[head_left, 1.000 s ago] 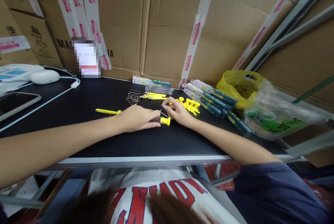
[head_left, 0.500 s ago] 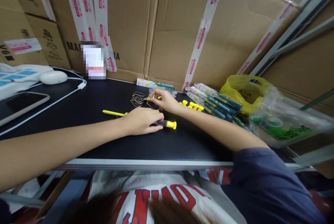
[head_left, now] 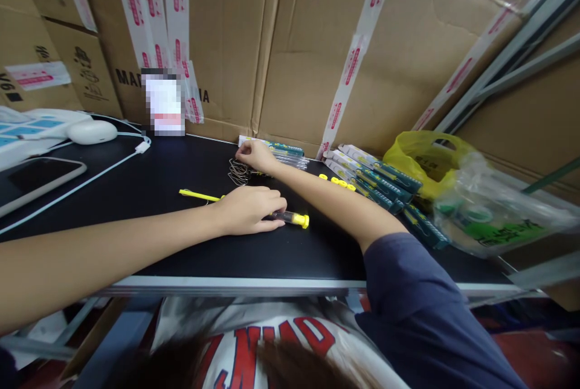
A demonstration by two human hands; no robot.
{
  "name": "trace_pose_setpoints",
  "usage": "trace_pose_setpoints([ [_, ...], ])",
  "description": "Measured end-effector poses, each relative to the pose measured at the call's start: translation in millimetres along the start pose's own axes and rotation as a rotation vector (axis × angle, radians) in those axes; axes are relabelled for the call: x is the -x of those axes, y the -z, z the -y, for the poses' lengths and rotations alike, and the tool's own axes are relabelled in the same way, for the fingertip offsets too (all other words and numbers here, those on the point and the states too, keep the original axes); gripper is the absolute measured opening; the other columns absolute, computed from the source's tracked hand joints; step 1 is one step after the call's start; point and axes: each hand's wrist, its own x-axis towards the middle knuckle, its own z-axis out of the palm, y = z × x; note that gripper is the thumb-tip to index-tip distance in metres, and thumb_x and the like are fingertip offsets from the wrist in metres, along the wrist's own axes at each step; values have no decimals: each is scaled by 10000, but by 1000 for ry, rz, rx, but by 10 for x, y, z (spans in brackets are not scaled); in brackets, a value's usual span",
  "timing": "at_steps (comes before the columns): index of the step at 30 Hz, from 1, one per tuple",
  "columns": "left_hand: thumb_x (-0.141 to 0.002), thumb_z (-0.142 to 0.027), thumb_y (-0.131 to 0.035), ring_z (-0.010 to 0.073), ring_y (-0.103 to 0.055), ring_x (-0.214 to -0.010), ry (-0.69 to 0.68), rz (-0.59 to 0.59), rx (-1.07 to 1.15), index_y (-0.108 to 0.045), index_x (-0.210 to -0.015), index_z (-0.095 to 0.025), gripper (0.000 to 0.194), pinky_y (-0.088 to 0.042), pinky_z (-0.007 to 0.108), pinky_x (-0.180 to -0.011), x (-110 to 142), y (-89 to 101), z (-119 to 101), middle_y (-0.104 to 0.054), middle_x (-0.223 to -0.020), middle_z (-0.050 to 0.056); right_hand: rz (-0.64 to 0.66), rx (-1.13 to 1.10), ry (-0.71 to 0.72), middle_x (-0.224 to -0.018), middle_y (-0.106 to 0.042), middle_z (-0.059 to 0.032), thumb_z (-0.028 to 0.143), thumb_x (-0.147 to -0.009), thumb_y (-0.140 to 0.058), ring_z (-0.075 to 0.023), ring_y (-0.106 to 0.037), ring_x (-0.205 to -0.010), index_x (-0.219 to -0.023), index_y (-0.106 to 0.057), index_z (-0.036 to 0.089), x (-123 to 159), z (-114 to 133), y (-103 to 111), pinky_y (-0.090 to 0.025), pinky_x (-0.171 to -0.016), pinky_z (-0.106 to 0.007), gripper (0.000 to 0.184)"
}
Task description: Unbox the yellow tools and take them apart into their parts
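Observation:
My left hand [head_left: 251, 211] lies over the black tabletop, its fingers closed round a clear tube with a dark inside and a yellow end cap [head_left: 301, 220]. A thin yellow strip [head_left: 194, 195] sticks out on the other side of this hand; whether it joins the tube is hidden. My right hand [head_left: 256, 154] reaches farther back, thumb and fingertips pinched at the edge of a tangle of bent metal wire hooks [head_left: 238, 173]. What the pinch holds is too small to make out. Behind that hand lie several clear tubes [head_left: 294, 160].
Several small yellow caps [head_left: 338, 181] stand right of my right forearm, beside green-and-white boxes [head_left: 376, 177]. Yellow [head_left: 408, 153] and clear plastic bags [head_left: 493, 214] sit at the right. A phone [head_left: 40, 177], cables and a power strip [head_left: 40, 129] occupy the left. Cardboard boxes [head_left: 299, 63] wall the back.
My right hand has moved left and slightly back, from the right side of the wire tangle to its far edge. My left hand stays nearly still with the tube.

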Motion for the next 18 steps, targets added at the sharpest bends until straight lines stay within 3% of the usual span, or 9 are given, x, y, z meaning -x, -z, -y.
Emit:
trace_pose_setpoints([
  [6, -906, -394, -473, 164, -556, -762, 6, 5, -12, -584, -916, -197, 226, -363, 259, -619, 1, 1, -2, -595, -842, 11, -18, 114, -11, -763, -610, -9, 230, -778, -605, -115, -499, -690, -826, -654, 136, 53, -20, 22, -357, -675, -229, 117],
  [10, -897, -390, -488, 160, -557, -760, 7, -4, -13, -580, -910, -199, 212, -358, 253, -610, -1, -8, -2, -595, -838, 6, -42, 117, -16, -748, -586, -1, 283, -809, -588, -116, -475, -671, -895, -634, 144, 208, 71, 190, -334, -649, -230, 170],
  [13, -896, -392, -491, 161, -561, -767, 6, -11, -3, -578, -908, -200, 211, -358, 254, -610, -5, -22, 5, -599, -839, 1, -54, 63, 53, -661, -533, 18, 312, -867, -515, -110, -445, -614, -860, -614, 140, 552, 157, 427, -325, -610, -232, 199],
  [15, -896, -389, -494, 161, -566, -775, 4, -15, 3, -579, -907, -201, 207, -360, 252, -613, -8, -31, 13, -604, -842, 0, -34, 0, 106, -665, -524, 15, 340, -907, -458, -109, -446, -618, -837, -603, 141, 911, 190, 601, -338, -607, -232, 256],
  [18, -897, -391, -494, 163, -570, -787, 2, -25, 3, -581, -917, -206, 205, -363, 251, -617, -10, -43, 28, -607, -855, 1, 4, -31, 71, -739, -565, -10, 372, -942, -398, -118, -481, -657, -894, -605, 145, 1511, 176, 811, -369, -626, -240, 310],
])
